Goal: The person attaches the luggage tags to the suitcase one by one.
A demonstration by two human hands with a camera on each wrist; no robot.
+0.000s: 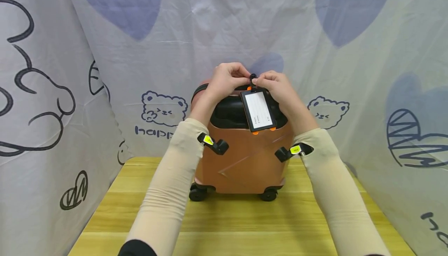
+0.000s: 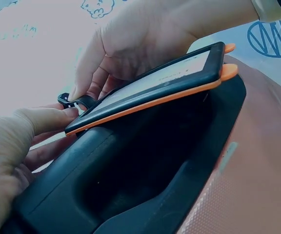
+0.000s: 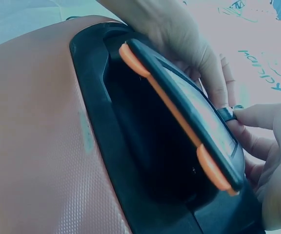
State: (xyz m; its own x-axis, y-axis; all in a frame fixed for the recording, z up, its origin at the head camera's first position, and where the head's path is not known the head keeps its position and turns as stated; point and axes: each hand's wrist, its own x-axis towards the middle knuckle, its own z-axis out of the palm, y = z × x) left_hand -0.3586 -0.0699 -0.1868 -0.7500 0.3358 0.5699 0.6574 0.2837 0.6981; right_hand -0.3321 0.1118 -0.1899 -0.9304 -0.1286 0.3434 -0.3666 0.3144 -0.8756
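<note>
Both the left hand [image 1: 227, 78] and right hand [image 1: 278, 86] have thumb and fingertips nipped together on the black strap [image 1: 253, 80], seemingly steadying it, so the luggage tag [image 1: 259, 110] slants below, over the suitcase's [image 1: 245, 155] black recess [image 1: 226, 114].

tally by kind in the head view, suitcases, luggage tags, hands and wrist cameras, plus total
Suitcase: 1
Luggage tag: 1
Left hand and right hand: 2
Left wrist camera and right wrist camera: 2
Total: 6
</note>
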